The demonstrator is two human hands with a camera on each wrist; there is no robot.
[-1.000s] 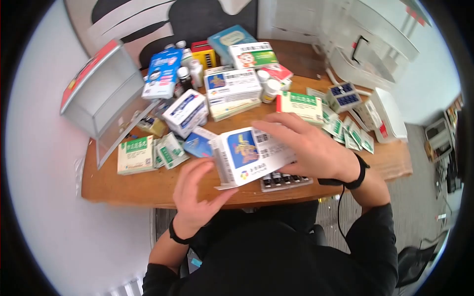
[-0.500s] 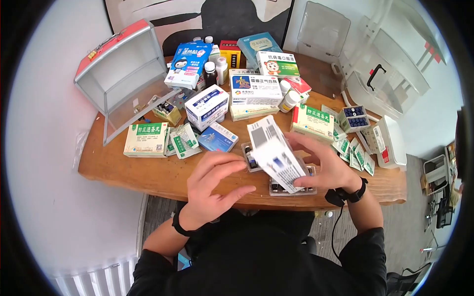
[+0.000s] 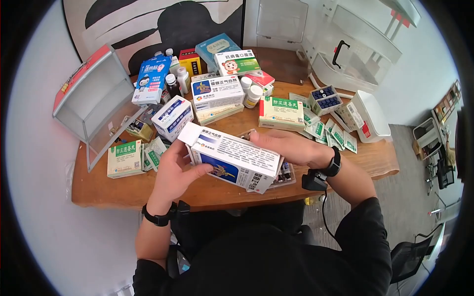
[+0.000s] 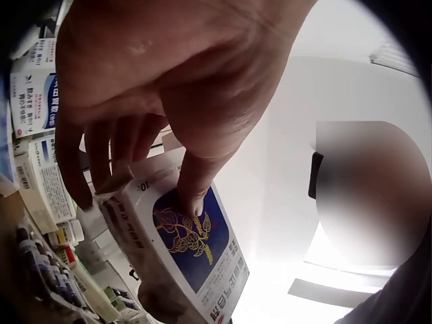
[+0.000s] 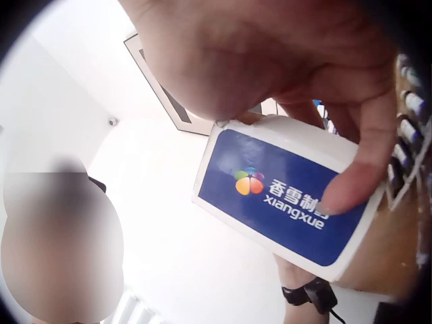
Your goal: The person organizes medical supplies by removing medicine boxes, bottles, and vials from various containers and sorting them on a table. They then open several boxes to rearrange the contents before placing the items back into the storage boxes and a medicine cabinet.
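Both hands hold a white medicine box (image 3: 232, 158) slantwise over the front of the table. My left hand (image 3: 173, 172) grips its left end, the thumb lying on the blue panel with a gold plant, also plain on the box (image 4: 182, 236) in the left wrist view. A white flap (image 3: 190, 133) stands out at that end. My right hand (image 3: 291, 148) holds the other end; in the right wrist view a fingertip lies on the blue end panel (image 5: 270, 196). Beneath the box, a clear tray of small dark vials (image 3: 285, 175) is partly hidden.
More medicine boxes and bottles (image 3: 254, 96) crowd the table's back. A green-and-white box (image 3: 126, 158) with sachets lies left, another (image 3: 281, 113) right beside loose sachets (image 3: 340, 135). An open clear-sided case (image 3: 94, 103) stands far left, a white bin (image 3: 370, 118) right.
The box has turned so its flap end points left and its printed side faces up. My left hand, free of the box before, now grips it; the right hand has shifted onto the opposite end.
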